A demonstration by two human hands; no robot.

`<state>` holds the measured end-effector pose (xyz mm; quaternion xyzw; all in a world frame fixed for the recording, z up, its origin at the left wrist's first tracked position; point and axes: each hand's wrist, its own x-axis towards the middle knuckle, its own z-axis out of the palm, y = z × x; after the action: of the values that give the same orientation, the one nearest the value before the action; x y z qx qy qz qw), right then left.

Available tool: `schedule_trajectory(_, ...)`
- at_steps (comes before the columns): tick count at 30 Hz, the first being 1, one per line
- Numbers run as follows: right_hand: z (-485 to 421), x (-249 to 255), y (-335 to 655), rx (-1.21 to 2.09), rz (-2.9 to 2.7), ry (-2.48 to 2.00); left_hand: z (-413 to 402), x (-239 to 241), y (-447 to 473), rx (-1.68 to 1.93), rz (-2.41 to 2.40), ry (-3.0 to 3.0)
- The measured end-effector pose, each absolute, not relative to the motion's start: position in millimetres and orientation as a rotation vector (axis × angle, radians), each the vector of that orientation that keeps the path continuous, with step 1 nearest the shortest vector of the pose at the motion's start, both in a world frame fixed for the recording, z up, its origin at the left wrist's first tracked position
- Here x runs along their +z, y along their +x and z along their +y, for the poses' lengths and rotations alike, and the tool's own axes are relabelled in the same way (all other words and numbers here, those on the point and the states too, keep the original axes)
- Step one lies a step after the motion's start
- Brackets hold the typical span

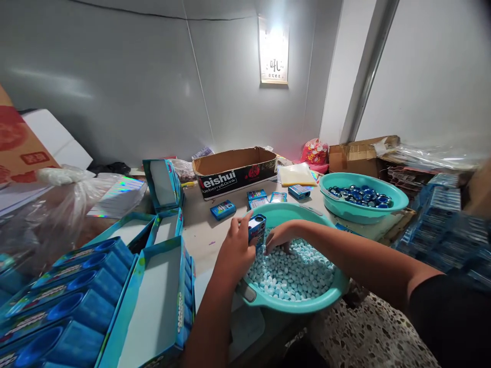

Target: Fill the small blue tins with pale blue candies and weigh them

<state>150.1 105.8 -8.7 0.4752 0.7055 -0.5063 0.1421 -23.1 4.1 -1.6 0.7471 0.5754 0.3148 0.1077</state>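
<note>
My left hand (238, 250) grips a small blue box (258, 228) with a round dark opening on its upper end, tilted over the rim of a turquoise basin (307, 305). Pale blue candies (289, 276) fill much of this basin. My right hand (282, 236) reaches in beside the box, its fingers curled down among the candies. The fingertips are partly buried, and what they hold is hidden. Just behind the basin lie several more small blue boxes (223, 209).
Display trays (157, 301) and rows of blue containers (82, 301) stand at the left. A black cardboard carton (238, 179) sits at the back. Another turquoise basin (362, 213) holds shiny dark blue pieces. Stacked blue packages (433, 220) rise at the right.
</note>
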Motion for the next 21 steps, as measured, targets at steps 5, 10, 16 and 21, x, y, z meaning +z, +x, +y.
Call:
schedule_trajectory(5, 95, -4, 149, -1.602, 2.068, 1.336, 4, -4, -24, 0.908, 1.668, 2.191)
schedule_trajectory(10, 76, -4, 138, -1.555, 2.047, 1.228, 2, -2, -22, 0.952, 1.644, 2.185)
schedule_trajectory(16, 65, -7, 133, -1.475, 2.123, 1.171, 0, 0, -21, 0.893, 1.669, 2.188)
schedule_trajectory(21, 74, 9, 147, -1.754, 2.244, 1.186, 1, -1, -22, 0.905, 1.662, 2.204)
